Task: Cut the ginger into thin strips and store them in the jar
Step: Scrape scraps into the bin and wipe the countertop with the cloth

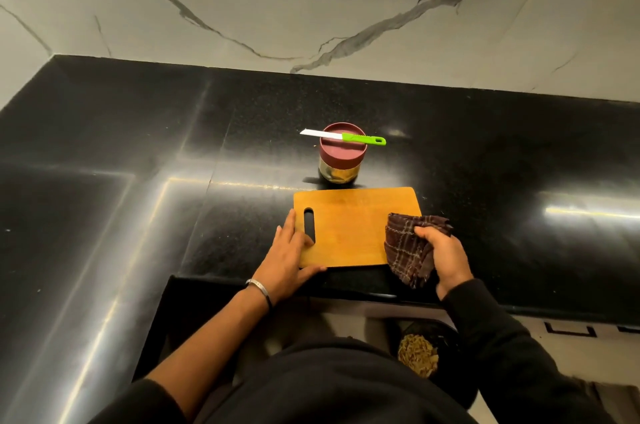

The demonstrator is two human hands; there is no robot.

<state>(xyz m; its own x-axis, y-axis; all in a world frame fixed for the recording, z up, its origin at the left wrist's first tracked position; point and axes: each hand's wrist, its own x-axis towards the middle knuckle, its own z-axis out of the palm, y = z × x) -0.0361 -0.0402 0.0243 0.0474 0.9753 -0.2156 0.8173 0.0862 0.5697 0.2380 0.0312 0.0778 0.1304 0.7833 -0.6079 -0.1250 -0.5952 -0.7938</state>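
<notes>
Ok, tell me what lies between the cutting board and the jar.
Only bare black countertop shows in the head view, a narrow strip between the wooden cutting board and the jar.

The counter (485,153) was glossy black with fine pale speckling and bright streaks of reflected light. The wall (311,1) behind it was off-white marble with dark grey veins running diagonally. The cutting board (353,226) was honey-orange wood, darker toward its far edge. The jar (341,160) had a maroon lid above a clear body showing a golden-yellow tint. The knife (343,137) had a white blade and a lime-green handle. The cloth (408,250) was dark brown, crossed by a pale plaid of thin lines. The sleeve (502,347) was black. The wrist bangle (258,287) was silver, paired with a thin black band.
</notes>
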